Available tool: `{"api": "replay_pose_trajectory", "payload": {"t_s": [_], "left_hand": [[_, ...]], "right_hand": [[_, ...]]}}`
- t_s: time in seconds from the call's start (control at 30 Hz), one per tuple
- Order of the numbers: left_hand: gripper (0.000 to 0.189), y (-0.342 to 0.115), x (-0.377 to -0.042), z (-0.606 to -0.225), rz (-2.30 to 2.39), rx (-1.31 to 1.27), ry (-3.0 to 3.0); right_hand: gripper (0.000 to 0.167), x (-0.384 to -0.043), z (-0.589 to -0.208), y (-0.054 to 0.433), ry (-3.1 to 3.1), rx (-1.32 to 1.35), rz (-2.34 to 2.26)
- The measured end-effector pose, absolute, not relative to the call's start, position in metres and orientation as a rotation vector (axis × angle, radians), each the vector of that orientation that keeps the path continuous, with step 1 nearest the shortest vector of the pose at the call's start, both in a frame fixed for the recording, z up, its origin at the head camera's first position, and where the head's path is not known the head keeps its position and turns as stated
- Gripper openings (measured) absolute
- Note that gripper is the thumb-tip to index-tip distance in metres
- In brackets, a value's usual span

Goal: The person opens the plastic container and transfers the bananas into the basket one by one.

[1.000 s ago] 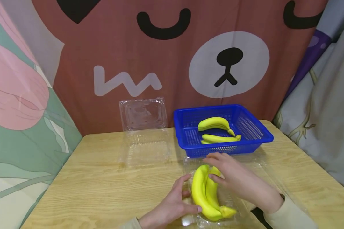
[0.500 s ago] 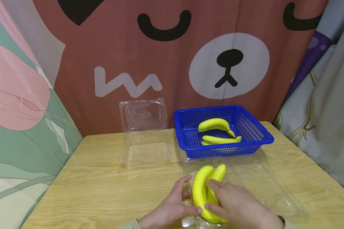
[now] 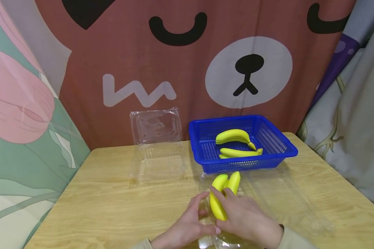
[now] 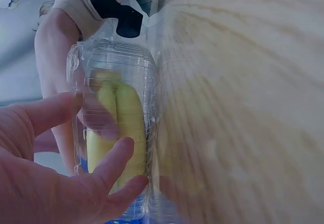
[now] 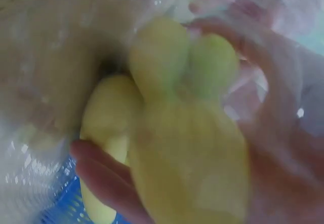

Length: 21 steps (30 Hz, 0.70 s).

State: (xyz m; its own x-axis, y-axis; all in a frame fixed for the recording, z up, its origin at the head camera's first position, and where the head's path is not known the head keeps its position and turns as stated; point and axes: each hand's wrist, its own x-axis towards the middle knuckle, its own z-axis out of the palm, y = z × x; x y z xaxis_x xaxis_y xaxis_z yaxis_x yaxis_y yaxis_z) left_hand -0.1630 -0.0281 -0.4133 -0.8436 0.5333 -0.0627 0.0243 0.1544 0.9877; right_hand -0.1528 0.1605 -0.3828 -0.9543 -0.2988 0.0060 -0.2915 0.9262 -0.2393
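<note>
A bunch of yellow bananas (image 3: 217, 205) lies in a clear plastic clamshell box (image 4: 114, 56) near the table's front. My right hand (image 3: 247, 214) reaches over the bunch and grips it, its fingers around the fruit. In the right wrist view the bananas (image 5: 190, 153) fill the middle, blurred, with fingers (image 5: 104, 176) at their side. At the box's left side is my left hand (image 3: 188, 221), its fingers spread and fairly straight against the wall. The left wrist view shows its fingertips (image 4: 126, 148) touching the clear plastic. My right hand hides the stem end.
Behind the box stands a blue plastic basket (image 3: 246, 163) with two more bunches of bananas (image 3: 233, 135) inside. Another clear clamshell box (image 3: 160, 162) is open at the back left, its lid upright. The near box's clear lid (image 3: 294, 204) lies flat to the right.
My right hand has come from the far end of the bananas to grip them over the top. The bunch has shifted away from me inside the box. My left hand has barely moved.
</note>
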Motion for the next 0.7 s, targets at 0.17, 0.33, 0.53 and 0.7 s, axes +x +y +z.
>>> {"api": "replay_pose_trajectory", "payload": {"t_s": [0.17,0.33,0.53,0.7], "left_hand": [[0.093,-0.027,-0.162,-0.414,1.738,0.527,2.04],[0.093,-0.026,-0.162,-0.415,1.75,0.516,2.038],[0.095,-0.025,-0.161,-0.415,1.769,0.484,2.035],[0.098,-0.024,-0.161,-0.414,1.765,0.475,2.061]], "right_hand": [[0.084,-0.156,-0.388,0.153,3.132,-0.421,-0.283],[0.074,-0.154,-0.389,0.148,3.229,-0.483,-0.237],[0.071,-0.152,-0.382,0.148,3.318,-0.521,-0.201],[0.066,-0.151,-0.373,0.155,3.297,-0.542,-0.26]]}}
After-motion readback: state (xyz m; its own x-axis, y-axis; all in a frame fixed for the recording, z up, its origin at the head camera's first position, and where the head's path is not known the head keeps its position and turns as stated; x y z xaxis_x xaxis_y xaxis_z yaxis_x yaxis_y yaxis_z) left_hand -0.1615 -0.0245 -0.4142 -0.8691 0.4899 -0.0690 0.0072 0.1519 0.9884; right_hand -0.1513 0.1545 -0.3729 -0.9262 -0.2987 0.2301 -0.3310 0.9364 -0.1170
